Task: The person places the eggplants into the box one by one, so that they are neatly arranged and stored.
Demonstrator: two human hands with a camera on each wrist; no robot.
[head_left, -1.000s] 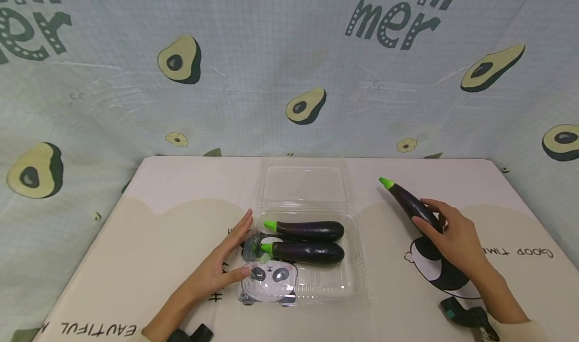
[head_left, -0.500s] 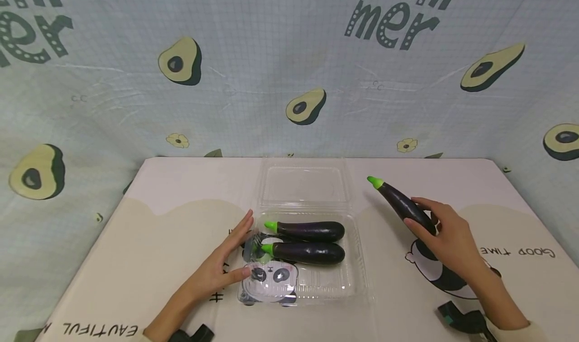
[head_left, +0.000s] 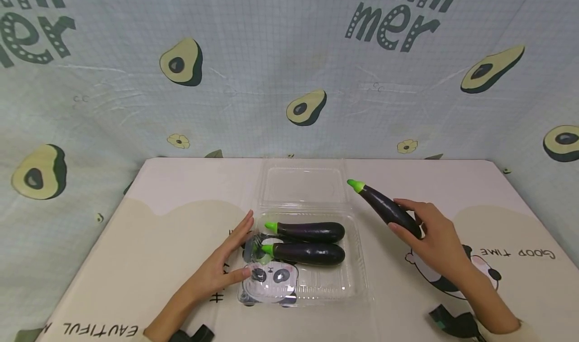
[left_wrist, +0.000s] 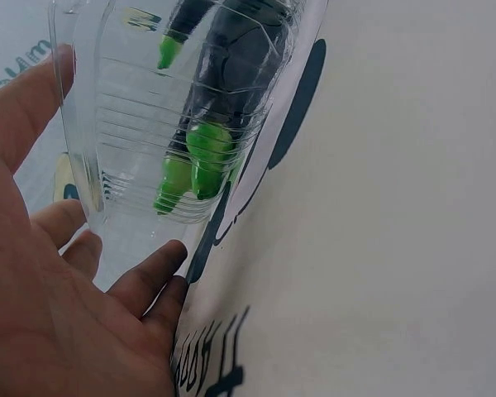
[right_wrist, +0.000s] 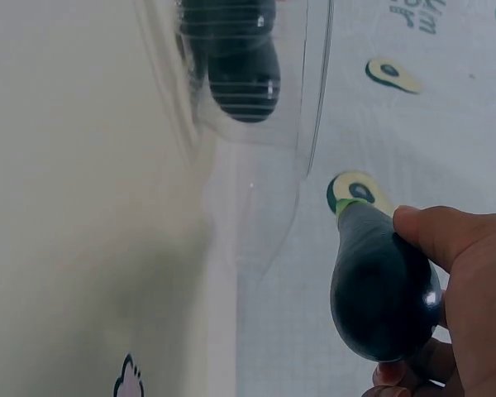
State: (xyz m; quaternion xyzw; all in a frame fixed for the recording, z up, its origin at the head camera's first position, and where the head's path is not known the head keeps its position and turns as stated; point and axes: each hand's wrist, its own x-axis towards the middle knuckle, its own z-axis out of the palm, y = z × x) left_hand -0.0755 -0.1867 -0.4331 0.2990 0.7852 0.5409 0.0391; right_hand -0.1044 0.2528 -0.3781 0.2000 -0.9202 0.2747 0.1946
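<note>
My right hand (head_left: 436, 236) grips a dark purple eggplant (head_left: 384, 206) near its thick end, its bright green stem pointing up and left toward the container. In the right wrist view the thumb lies along one side of the eggplant (right_wrist: 384, 289). A clear plastic clamshell container (head_left: 357, 281) stands at the middle of the table with its lid (head_left: 305, 184) folded back. Inside, a far eggplant (head_left: 312, 230) and a near eggplant (head_left: 309, 253) lie side by side, stems to the left. My left hand (head_left: 217, 266) rests with spread, straight fingers at the container's left wall (left_wrist: 83, 141).
The table (head_left: 135, 261) has a printed mat with a panda (head_left: 271, 276) partly under the container and another panda figure (head_left: 484, 271) below my right hand. An avocado-print sheet (head_left: 249, 71) hangs behind the far edge. Black wrist devices, such as the right one (head_left: 452, 322), sit by each forearm.
My right hand has carried its eggplant leftward, closer to the container. The left hand, the container and the two eggplants inside stay where they were.
</note>
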